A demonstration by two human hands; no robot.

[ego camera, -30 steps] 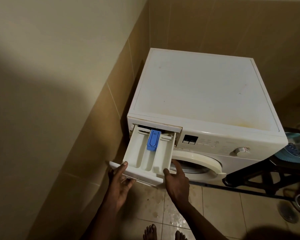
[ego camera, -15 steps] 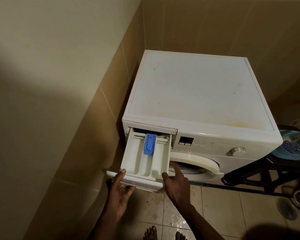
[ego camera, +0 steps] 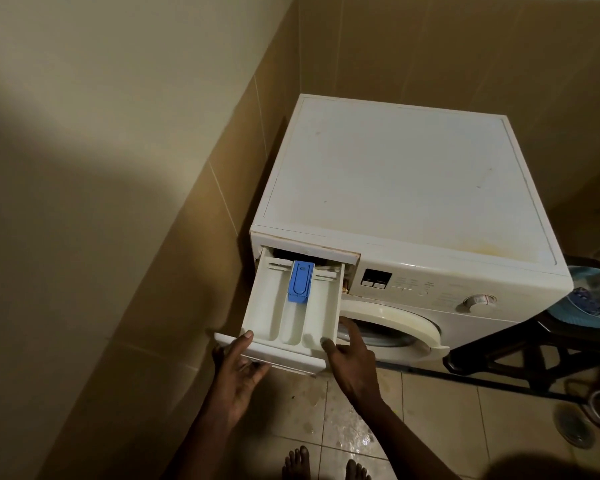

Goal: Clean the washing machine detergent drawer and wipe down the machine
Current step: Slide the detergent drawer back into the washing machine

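- Detergent drawer (ego camera: 269, 306), white plastic with three compartments, juts well out of its slot at the front top corner of the white front-loading washing machine (ego camera: 395, 174), centre frame, by the tiled wall!
- Blue rectangular cap (ego camera: 300, 282) sits in the middle compartment, toward the back.
- Left grip (ego camera: 238, 372), lower centre, is clamped on the drawer's front panel: thumb on the top rim, fingers curled beneath.
- Right grip (ego camera: 352, 358) pinches the drawer's front corner nearest the round cream door (ego camera: 406, 323): thumb on the rim, fingers stretched along the outer wall.
- Round white dial (ego camera: 475, 301) sits on the control panel, right of frame.
- Bare feet (ego camera: 297, 464) stand on glistening beige floor tiles (ego camera: 430, 427) at the bottom edge.
- Blue patterned basin (ego camera: 589, 299) rests on a dark stand (ego camera: 534, 358) at the right edge, just beside the machine.
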